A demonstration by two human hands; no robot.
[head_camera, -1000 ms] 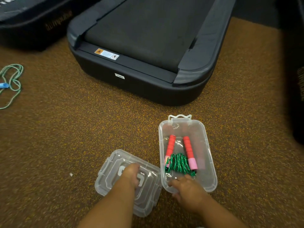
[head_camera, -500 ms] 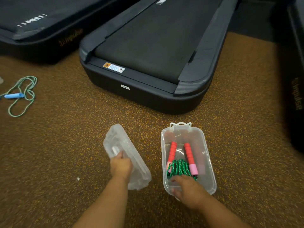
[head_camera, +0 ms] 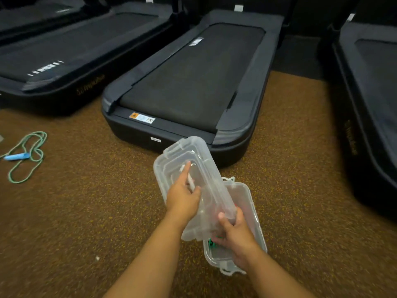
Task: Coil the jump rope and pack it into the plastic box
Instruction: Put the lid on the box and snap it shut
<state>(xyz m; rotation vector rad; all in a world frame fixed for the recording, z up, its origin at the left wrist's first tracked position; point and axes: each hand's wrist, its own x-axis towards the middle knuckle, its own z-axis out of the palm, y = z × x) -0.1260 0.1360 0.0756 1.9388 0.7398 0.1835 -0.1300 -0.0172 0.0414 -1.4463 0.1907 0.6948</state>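
Hidden: jump rope (head_camera: 211,241) mostly covered by lid and right hand; only a green bit shows in the plastic box (head_camera: 254,214).
Left hand (head_camera: 182,197): grips the clear lid (head_camera: 193,168) from its left side, index finger stretched along it.
Right hand (head_camera: 235,235): thumb and fingers clasp the lid's near end, over the box.
Lid: tilted above the box, long axis running away, leaning left.
Box: on the carpet floor (head_camera: 86,211), near a treadmill (head_camera: 193,82).
Left edge: second rope (head_camera: 25,155), green with blue handle, partly cut off.

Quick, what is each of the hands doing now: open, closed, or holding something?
Left hand: holds the clear lid, tilted above the plastic box.
Right hand: grips the lid's near end.
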